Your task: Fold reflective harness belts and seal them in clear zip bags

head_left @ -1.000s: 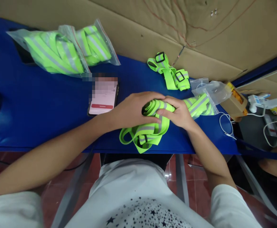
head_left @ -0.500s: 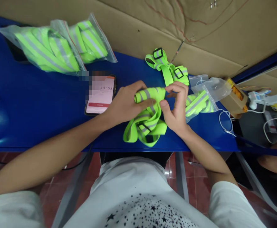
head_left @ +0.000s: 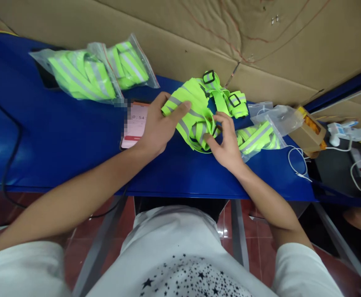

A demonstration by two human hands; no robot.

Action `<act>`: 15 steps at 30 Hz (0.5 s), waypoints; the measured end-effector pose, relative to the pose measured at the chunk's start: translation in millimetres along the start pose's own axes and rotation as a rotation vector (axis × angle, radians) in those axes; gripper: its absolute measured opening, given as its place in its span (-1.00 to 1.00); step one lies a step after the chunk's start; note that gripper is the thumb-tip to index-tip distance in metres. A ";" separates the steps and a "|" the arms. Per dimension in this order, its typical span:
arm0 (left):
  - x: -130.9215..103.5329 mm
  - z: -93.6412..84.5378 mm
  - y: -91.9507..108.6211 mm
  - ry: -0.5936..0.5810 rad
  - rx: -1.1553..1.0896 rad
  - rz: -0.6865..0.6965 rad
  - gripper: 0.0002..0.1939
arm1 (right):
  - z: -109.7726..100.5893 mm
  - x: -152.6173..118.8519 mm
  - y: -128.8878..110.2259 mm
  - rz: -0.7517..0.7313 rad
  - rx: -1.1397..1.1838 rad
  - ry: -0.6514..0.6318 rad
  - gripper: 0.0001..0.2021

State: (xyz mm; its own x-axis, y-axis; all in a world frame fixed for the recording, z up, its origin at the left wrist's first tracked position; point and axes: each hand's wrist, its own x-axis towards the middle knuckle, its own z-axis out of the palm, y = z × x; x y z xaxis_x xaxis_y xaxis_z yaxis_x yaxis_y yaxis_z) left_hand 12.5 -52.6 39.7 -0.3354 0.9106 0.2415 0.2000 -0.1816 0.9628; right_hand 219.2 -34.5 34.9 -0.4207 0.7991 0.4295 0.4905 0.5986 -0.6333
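Note:
My left hand [head_left: 159, 128] grips a folded bundle of neon-green reflective strap [head_left: 193, 95] with grey stripes, the thumb lying across its top. At the bundle's lower right, my right hand [head_left: 227, 143] pinches a looped part near a dark buckle that is partly hidden. Just behind the bundle lies a second green strap [head_left: 220, 98] with black slide buckles, on the blue table [head_left: 75, 152]. A phone [head_left: 134, 126] showing a timer lies partly under my left forearm and hand.
Clear bags of green strap [head_left: 81, 76] lie at the back left; another bagged strap [head_left: 257, 138] sits right of my right hand. Farther right are a cardboard box [head_left: 312, 128] and a white cable [head_left: 296, 163]. A cardboard wall [head_left: 168, 45] borders the back.
The strap bundle has moved up and away from the table's front edge and is turned, its folds now fanned wider. My right hand has come onto its lower loops.

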 end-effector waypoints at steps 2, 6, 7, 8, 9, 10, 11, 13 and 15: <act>0.5 -2.0 1.2 0.019 0.016 0.011 -0.59 | -5.2 2.4 0.5 0.005 0.019 -0.001 -0.71; 0.6 -5.7 5.1 0.048 0.060 0.041 -0.61 | -11.4 6.8 -1.7 0.147 0.169 -0.044 -0.65; 0.8 -6.0 4.9 0.044 0.069 0.044 -0.61 | -12.6 8.2 -2.0 0.174 0.196 -0.054 -0.63; 1.2 -6.2 4.2 0.038 0.073 0.044 -0.60 | -13.9 9.9 -2.1 0.190 0.214 -0.062 -0.61; 1.8 -6.3 3.3 0.029 0.072 0.040 -0.60 | -15.2 11.6 -2.0 0.196 0.228 -0.063 -0.59; 2.5 -6.3 2.5 0.016 0.061 0.032 -0.59 | -16.5 13.2 -1.7 0.201 0.246 -0.060 -0.57; 3.2 -6.5 1.9 0.007 0.038 0.024 -0.58 | -17.9 14.6 -1.1 0.208 0.273 -0.056 -0.55; 4.6 -7.1 2.5 -0.005 -0.032 0.002 -0.55 | -20.5 16.4 1.2 0.238 0.358 -0.061 -0.51; 5.4 -7.6 5.2 -0.032 -0.118 -0.046 -0.51 | -23.1 17.1 5.4 0.284 0.469 -0.094 -0.50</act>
State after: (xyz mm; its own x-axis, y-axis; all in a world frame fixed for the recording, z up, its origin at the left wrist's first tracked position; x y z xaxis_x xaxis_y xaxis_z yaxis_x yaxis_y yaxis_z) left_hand 4.8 -51.4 46.9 -0.3121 0.9299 0.1947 0.0751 -0.1801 0.9808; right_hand 232.3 -16.3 53.7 -0.3979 0.9043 0.1544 0.2112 0.2541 -0.9438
